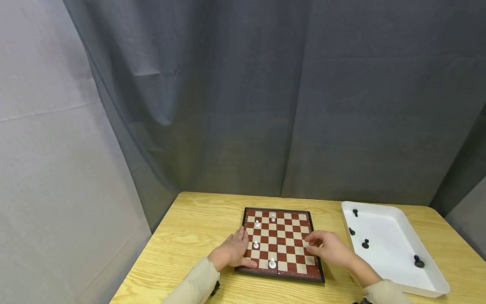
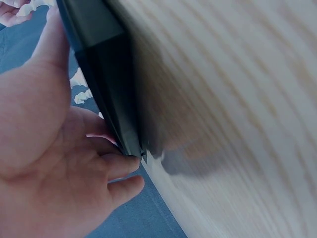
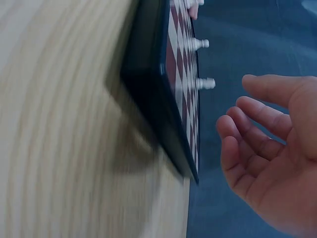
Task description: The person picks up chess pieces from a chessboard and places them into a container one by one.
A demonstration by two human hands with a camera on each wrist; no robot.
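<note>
A: How far along?

B: Four white pieces (image 1: 272, 264) stand on the chessboard (image 1: 290, 242), all on its left half. Four black pieces (image 1: 365, 243) lie in the tray (image 1: 391, 236) right of it. My read: whites on, blacks still off.

A: Hands?

B: Left hand (image 1: 236, 248) has straight fingers along the chessboard's left edge, thumb over the near-left corner. Right hand (image 1: 328, 248) is loosely curved above the right edge, thumb apart from fingers, nothing visible between them.

A: Edges, room?

B: Wide stretch of desk (image 1: 212, 211) to the left, narrower strip between chessboard and tray. Tray walls are raised, so reaching in probably means clearing them. Dark curtain (image 1: 235, 105) behind the far edge.
</note>
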